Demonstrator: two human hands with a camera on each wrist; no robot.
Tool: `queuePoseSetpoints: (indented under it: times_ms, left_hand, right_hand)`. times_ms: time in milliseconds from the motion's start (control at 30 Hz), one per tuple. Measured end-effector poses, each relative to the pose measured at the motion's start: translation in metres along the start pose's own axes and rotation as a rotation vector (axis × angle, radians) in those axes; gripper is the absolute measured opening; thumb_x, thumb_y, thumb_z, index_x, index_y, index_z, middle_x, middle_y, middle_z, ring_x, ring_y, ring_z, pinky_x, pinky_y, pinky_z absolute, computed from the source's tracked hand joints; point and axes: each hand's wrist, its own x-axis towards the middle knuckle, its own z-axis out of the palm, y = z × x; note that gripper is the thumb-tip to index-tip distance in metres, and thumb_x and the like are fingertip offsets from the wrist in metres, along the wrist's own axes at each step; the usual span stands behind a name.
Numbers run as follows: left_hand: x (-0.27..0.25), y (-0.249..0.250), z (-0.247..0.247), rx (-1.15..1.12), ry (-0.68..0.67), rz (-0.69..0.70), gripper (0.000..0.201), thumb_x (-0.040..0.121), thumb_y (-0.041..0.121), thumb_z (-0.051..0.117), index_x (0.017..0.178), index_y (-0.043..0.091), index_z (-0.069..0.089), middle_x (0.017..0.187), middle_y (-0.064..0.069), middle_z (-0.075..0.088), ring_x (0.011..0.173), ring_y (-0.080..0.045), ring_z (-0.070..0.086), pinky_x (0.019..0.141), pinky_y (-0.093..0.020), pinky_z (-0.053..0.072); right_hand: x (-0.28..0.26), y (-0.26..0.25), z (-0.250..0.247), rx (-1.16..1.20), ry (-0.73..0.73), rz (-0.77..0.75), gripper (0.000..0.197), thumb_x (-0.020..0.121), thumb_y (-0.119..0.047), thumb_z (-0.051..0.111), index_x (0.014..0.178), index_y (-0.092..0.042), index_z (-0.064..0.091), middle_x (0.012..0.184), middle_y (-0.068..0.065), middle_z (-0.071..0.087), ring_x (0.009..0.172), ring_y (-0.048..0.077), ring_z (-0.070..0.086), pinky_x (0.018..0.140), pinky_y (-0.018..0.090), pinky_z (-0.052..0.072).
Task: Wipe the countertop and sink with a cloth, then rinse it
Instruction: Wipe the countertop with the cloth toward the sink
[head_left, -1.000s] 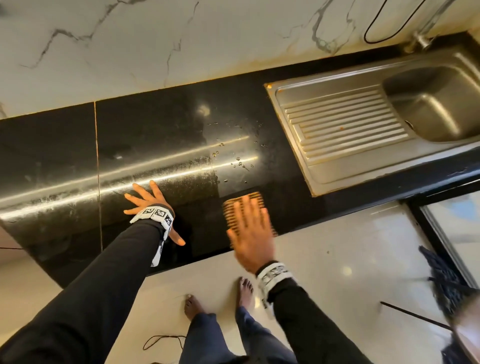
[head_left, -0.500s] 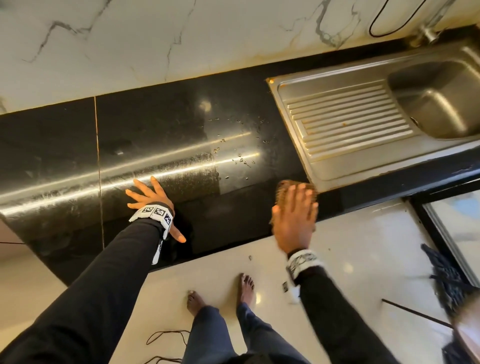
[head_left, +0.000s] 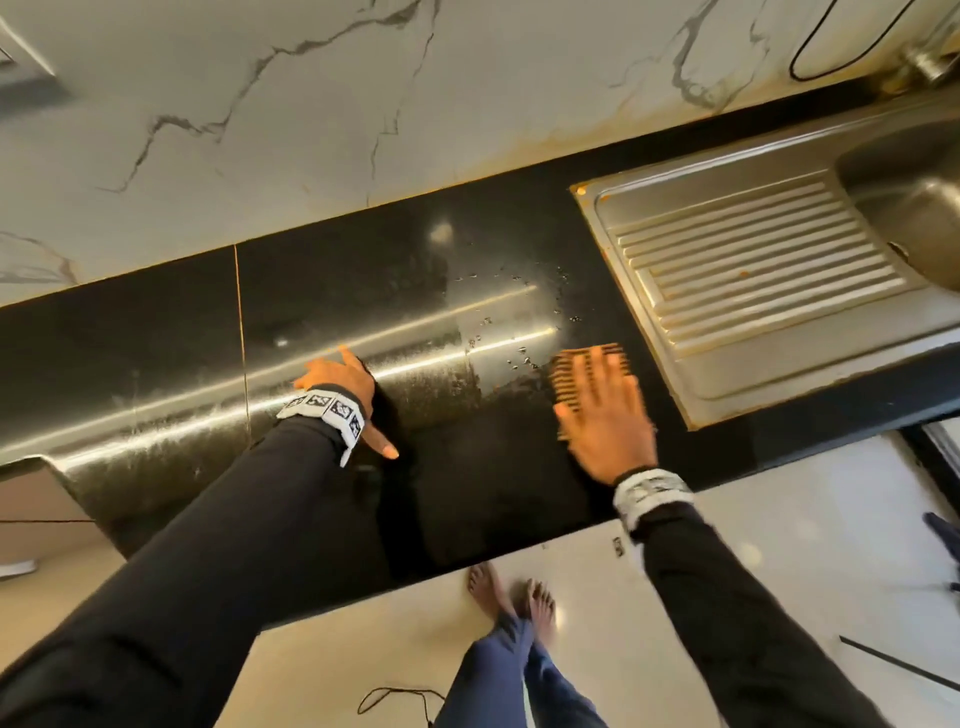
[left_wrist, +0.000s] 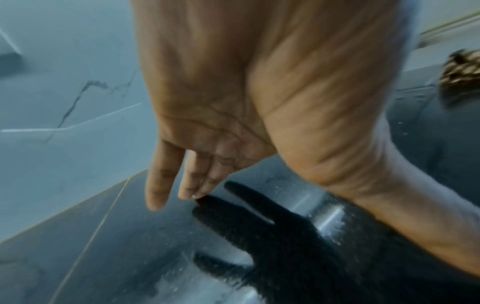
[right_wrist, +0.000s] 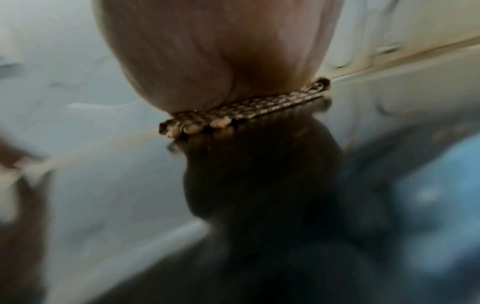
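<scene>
Right hand: the right hand lay flat, fingers straight, pressing the cloth onto the countertop, just beside the sink.
Left hand: the left hand was spread, holding nothing, braced on the stone.
Risk: droplets might smear toward the steel drainboard if the cloth skated.
Materials: glossy black stone; ribbed steel; the cloth looked coarsely woven, though blurred.

Black countertop bears droplets, cloth, inset sink

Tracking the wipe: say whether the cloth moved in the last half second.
Yes. The cloth slid left, away from the sink at its front corner, toward the water droplets.
</scene>
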Motion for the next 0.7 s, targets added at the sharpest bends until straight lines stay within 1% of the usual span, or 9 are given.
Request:
queuePoseSetpoints:
  times_ms: [33, 100, 167, 200, 300, 400, 500, 600, 700]
  left_hand:
    - [0.01, -0.002, -0.003, 0.003, -0.028, 0.021, 0.2, 0.004, 0.099, 0.061, 0.156, -0.008, -0.01, 0.15, -0.026, 0.047, 0.128, -0.043, 0.056, 0.101, -0.05, 0.054]
    - [0.019, 0.0, -0.007, 0.07, -0.06, 0.069, 0.187, 0.02, 0.102, 0.064, 0.158, -0.006, -0.003, 0.162, -0.026, 0.03, 0.129, -0.046, 0.054, 0.105, -0.051, 0.049]
    - [0.021, 0.0, -0.008, 0.141, -0.02, 0.098, 0.177, 0.032, 0.101, 0.065, 0.158, -0.008, 0.003, 0.164, -0.028, 0.022, 0.132, -0.049, 0.049, 0.107, -0.053, 0.044]
    - [0.024, -0.003, -0.008, 0.139, 0.005, 0.102, 0.179, 0.032, 0.1, 0.066, 0.156, -0.01, 0.0, 0.163, -0.032, 0.018, 0.139, -0.053, 0.039, 0.112, -0.058, 0.039]
    - [0.041, -0.018, 0.0, 0.079, 0.04, 0.076, 0.189, 0.025, 0.097, 0.07, 0.152, -0.012, -0.017, 0.161, -0.039, -0.014, 0.152, -0.055, -0.007, 0.118, -0.073, 0.014]
    - [0.058, -0.034, 0.003, -0.051, 0.019, 0.035, 0.195, 0.019, 0.089, 0.079, 0.15, -0.007, -0.029, 0.158, -0.037, -0.029, 0.15, -0.054, -0.019, 0.117, -0.075, 0.009]
    - [0.071, -0.048, 0.001, -0.137, -0.019, 0.011, 0.201, 0.012, 0.084, 0.084, 0.148, -0.002, -0.036, 0.157, -0.034, -0.033, 0.15, -0.052, -0.021, 0.115, -0.077, 0.012]
    - [0.082, -0.053, 0.008, -0.161, -0.041, 0.021, 0.203, 0.006, 0.084, 0.081, 0.141, 0.002, -0.046, 0.154, -0.033, -0.04, 0.148, -0.052, -0.026, 0.114, -0.078, 0.017]
    - [0.092, -0.048, 0.011, -0.146, -0.068, -0.017, 0.205, 0.001, 0.084, 0.079, 0.137, 0.001, -0.05, 0.15, -0.035, -0.044, 0.146, -0.055, -0.028, 0.113, -0.078, 0.018]
  right_hand:
    - [0.005, 0.016, -0.003, 0.016, -0.015, 0.082, 0.077, 0.1, -0.058, 0.016, 0.162, -0.014, 0.005, 0.169, 0.015, 0.001, 0.156, 0.036, 0.003, 0.124, 0.057, 0.017]
    - [0.004, 0.022, -0.003, 0.033, -0.023, 0.211, 0.078, 0.1, -0.059, 0.016, 0.162, -0.013, 0.006, 0.169, 0.018, 0.006, 0.155, 0.038, 0.008, 0.123, 0.058, 0.018]
    - [0.001, -0.008, -0.001, 0.048, -0.003, 0.326, 0.08, 0.099, -0.059, 0.017, 0.162, -0.01, 0.008, 0.167, 0.022, 0.009, 0.154, 0.041, 0.01, 0.121, 0.06, 0.019]
    - [-0.002, -0.032, 0.001, 0.052, 0.005, 0.337, 0.08, 0.099, -0.059, 0.019, 0.161, -0.009, 0.008, 0.167, 0.023, 0.008, 0.154, 0.042, 0.009, 0.121, 0.061, 0.018]
    - [-0.022, -0.111, 0.01, 0.051, 0.009, 0.046, 0.08, 0.102, -0.056, 0.027, 0.162, -0.01, 0.002, 0.168, 0.022, -0.005, 0.155, 0.041, -0.003, 0.124, 0.059, 0.009]
    - [-0.023, -0.163, 0.017, 0.075, -0.094, -0.338, 0.075, 0.104, -0.055, 0.027, 0.162, -0.017, 0.001, 0.169, 0.012, -0.012, 0.155, 0.031, -0.015, 0.125, 0.055, 0.008]
    - [0.012, -0.136, 0.015, 0.022, -0.111, -0.498, 0.071, 0.104, -0.058, 0.025, 0.163, -0.025, 0.003, 0.17, 0.003, -0.011, 0.156, 0.025, -0.012, 0.125, 0.053, 0.009]
    - [0.051, -0.044, -0.004, -0.062, -0.092, -0.179, 0.078, 0.098, -0.066, 0.013, 0.162, -0.024, -0.001, 0.169, 0.006, -0.01, 0.156, 0.03, -0.005, 0.123, 0.057, 0.018]
    - [0.063, 0.022, -0.025, -0.016, -0.155, 0.127, 0.085, 0.091, -0.072, -0.011, 0.16, -0.022, -0.014, 0.169, 0.01, -0.013, 0.156, 0.03, -0.009, 0.126, 0.053, 0.007]
